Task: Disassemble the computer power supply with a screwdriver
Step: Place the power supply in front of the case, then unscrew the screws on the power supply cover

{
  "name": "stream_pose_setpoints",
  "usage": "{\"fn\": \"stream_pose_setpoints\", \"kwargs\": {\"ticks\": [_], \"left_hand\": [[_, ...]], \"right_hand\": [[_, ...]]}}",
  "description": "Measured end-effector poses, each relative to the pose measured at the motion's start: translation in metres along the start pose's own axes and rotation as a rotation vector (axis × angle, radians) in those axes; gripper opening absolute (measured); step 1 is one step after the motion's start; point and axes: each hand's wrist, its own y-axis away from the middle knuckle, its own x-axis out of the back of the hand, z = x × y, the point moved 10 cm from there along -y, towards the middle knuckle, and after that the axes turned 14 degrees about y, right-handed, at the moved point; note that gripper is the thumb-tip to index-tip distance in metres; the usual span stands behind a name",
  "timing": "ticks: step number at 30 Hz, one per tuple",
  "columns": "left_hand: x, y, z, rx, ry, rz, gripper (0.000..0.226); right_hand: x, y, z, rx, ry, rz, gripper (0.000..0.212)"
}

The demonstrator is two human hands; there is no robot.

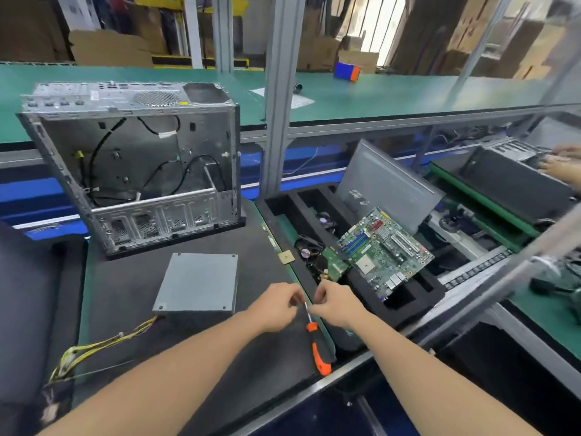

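Note:
The grey metal power supply [198, 284] lies flat on the black mat, its yellow and black cable bundle [94, 347] trailing to the left. An orange and black screwdriver [319, 346] sits to its right, handle toward me and shaft pointing away. My left hand [276, 306] and my right hand [334, 305] meet at the top of the shaft, both with curled fingers pinching around the tip. What lies between the fingertips is hidden.
An emptied computer case [135, 165] stands on its side behind the power supply. A black foam tray [418, 291] on the right holds a green motherboard [383, 250], a fan and a grey panel [386, 184]. Another person's hands [562, 165] work at the far right.

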Motion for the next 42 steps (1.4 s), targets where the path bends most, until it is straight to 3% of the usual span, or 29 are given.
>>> {"fn": "stream_pose_setpoints", "kwargs": {"ticks": [6,11,15,19,22,29,36,42], "left_hand": [[-0.034,-0.01,-0.021,0.059,-0.079,-0.041,0.045],[-0.049,-0.013,-0.023,0.017,-0.192,-0.04,0.033],[-0.047,-0.01,-0.013,0.004,-0.291,-0.019,0.034],[0.005,-0.01,0.01,-0.024,-0.327,0.209,0.053],[0.069,-0.001,0.023,-0.029,-0.333,0.447,0.035],[0.193,0.061,-0.006,-0.073,-0.453,0.683,0.006],[0.25,0.093,-0.09,0.011,-0.059,0.707,0.011],[0.264,0.078,-0.149,0.095,0.092,0.591,0.035]], "right_hand": [[-0.04,0.012,0.015,-0.019,-0.018,-0.123,0.051],[-0.055,0.008,0.015,-0.058,0.082,-0.112,0.041],[-0.042,0.005,0.008,-0.008,-0.027,-0.004,0.029],[-0.006,0.008,-0.019,0.139,-0.29,0.045,0.019],[0.025,0.006,-0.053,0.24,-0.406,0.025,0.02],[0.081,-0.007,-0.168,0.473,-0.381,0.187,0.014],[0.097,-0.024,-0.276,0.543,-0.497,0.37,0.02],[0.1,-0.04,-0.334,0.631,-0.356,0.473,0.019]]}}
